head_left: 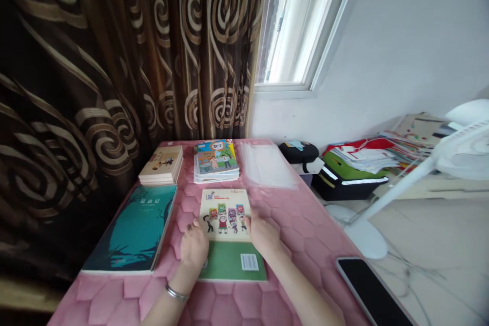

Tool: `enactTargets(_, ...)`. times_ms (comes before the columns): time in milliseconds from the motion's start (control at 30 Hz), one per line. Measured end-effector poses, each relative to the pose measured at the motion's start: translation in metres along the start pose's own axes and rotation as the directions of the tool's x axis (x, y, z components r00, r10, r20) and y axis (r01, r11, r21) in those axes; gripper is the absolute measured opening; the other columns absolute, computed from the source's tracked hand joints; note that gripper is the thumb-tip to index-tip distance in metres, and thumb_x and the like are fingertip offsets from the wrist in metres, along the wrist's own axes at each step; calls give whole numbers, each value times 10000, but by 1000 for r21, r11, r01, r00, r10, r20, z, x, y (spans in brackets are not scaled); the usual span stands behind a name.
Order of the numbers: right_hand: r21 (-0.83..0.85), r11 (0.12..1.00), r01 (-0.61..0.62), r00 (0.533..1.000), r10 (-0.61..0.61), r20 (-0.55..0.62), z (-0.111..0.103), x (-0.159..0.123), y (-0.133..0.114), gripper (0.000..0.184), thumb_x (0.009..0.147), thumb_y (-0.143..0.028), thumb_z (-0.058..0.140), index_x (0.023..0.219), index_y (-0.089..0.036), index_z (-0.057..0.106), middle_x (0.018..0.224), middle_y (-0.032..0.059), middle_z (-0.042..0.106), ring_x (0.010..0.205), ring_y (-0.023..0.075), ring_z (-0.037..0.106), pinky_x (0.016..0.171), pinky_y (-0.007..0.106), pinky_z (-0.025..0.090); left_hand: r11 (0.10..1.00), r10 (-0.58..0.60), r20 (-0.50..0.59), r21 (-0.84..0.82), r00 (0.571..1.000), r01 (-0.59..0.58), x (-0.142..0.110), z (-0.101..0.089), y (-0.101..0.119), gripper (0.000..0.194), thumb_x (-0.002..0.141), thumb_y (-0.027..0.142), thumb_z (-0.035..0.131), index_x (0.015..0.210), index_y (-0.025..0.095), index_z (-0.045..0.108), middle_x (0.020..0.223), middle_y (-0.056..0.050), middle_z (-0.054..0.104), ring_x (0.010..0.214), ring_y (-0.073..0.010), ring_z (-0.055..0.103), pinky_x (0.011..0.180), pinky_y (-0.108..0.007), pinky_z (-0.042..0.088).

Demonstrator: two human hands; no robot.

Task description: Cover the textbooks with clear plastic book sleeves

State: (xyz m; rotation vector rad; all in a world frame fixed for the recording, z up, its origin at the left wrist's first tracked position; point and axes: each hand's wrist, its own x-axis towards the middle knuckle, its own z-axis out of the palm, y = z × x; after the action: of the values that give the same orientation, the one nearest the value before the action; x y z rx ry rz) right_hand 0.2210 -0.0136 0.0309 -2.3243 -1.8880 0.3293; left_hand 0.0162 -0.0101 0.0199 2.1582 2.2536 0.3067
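A thin book [233,260] lies flat in front of me. Its cover is cream above and green below, with cartoon children, a QR code and a barcode. My left hand [194,242], with a silver bangle at the wrist, is closed at the book's left edge. On the opposite edge, my right hand [263,233] grips with its thumb on the cover and its other fingers mostly hidden. Just beyond the book are a stack of schoolbooks [216,160] with a colourful top cover and a pile of clear plastic sheets [267,165].
The pink quilted table [229,305] also bears a teal book [139,229], a stack of beige books [162,163] and a phone [372,290] at its right edge. A white fan [405,183] stands to the right. A patterned curtain [171,61] hangs along the left and back.
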Motion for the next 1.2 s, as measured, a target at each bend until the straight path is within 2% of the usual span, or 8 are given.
enactTargets(167,-146,989,38,987,-60,-152,-7,0,-21,436,968,-240,389,1348,-65,510,1160,227,651,1051,293,636,813,382,518,985,53,-38,165,998,-46,-6,0,5,446,857,7,305,1150,43,640,886,-195,721,827,-260,709,611,-287,555)
enactTargets(400,23,860,510,850,-500,-166,24,18,-69,596,987,-451,331,1472,-109,382,1551,145,330,1421,277,302,1147,414,274,999,-2,10,45,1000,2,-4,-3,11,361,915,170,364,1117,79,648,927,-217,698,903,-321,685,677,-354,548)
enactTargets(533,36,929,370,928,-367,-63,29,44,-53,702,993,-510,237,1508,-34,261,1583,176,198,1478,288,126,1188,455,135,1000,-1,-7,-19,1000,1,-6,-1,8,393,901,224,402,1168,60,639,943,-245,681,926,-366,667,750,-442,536)
enactTargets(700,7,980,201,979,-201,-33,17,58,-18,665,1001,-432,239,1514,-10,207,1591,175,139,1476,273,136,1192,418,125,993,56,-75,105,996,-48,-14,-1,15,462,881,85,328,1232,41,624,955,-231,688,957,-336,647,866,-511,501)
enactTargets(833,-20,977,214,975,-215,-50,19,56,-14,648,998,-411,249,1512,-17,222,1590,168,155,1473,277,151,1192,427,129,977,176,-88,136,980,-163,-1,7,44,557,857,21,303,1354,105,540,1357,-208,558,1251,-346,511,1090,-633,286)
enactTargets(933,-46,969,244,967,-246,-57,22,55,-14,598,983,-300,273,1503,-6,247,1587,175,158,1470,286,155,1191,427,143,936,351,68,-31,934,-350,25,17,73,598,852,42,325,1425,147,458,1529,-119,390,1428,-285,307,1174,-550,199)
enactTargets(1033,-65,962,266,962,-269,-51,26,57,-12,579,932,-151,287,1497,-25,280,1582,168,171,1472,275,151,1192,436,149,879,467,124,-176,876,-444,52,24,92,585,895,108,297,1475,134,369,1556,-89,340,1448,-198,270,1197,-407,214)
enactTargets(1200,-41,970,240,967,-242,-78,30,60,-12,582,977,-280,260,1502,-29,270,1588,156,166,1472,270,162,1192,436,135,911,397,83,-151,914,-383,72,28,71,558,959,261,280,1488,88,326,1563,-134,301,1458,-229,242,1202,-428,184)
